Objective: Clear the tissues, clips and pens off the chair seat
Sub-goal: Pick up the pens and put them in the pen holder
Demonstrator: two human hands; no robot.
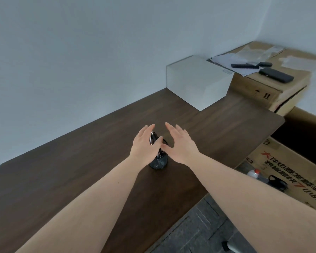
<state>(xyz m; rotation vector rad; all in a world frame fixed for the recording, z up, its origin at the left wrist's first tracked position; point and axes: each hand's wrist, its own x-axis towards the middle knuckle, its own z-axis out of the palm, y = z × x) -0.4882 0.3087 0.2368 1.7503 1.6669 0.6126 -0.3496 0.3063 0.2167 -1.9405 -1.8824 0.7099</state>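
Note:
A dark mesh pen holder (158,163) stands on the brown wooden desk (80,161), with several dark pens (153,138) sticking out of its top. My left hand (145,143) hovers over the holder's left side, fingers spread and empty, partly hiding the pens. My right hand (181,145) hovers just to the holder's right, fingers apart, holding nothing. The two thumbs nearly meet above the holder. The chair seat, tissues and clips are not in view.
A white box (195,83) sits at the desk's far corner. Beside it a cardboard box (263,88) carries papers, black remotes and a black case (275,75). A printed carton (290,170) and a bottle (254,174) lie on the right. Grey floor tiles (199,230) show below.

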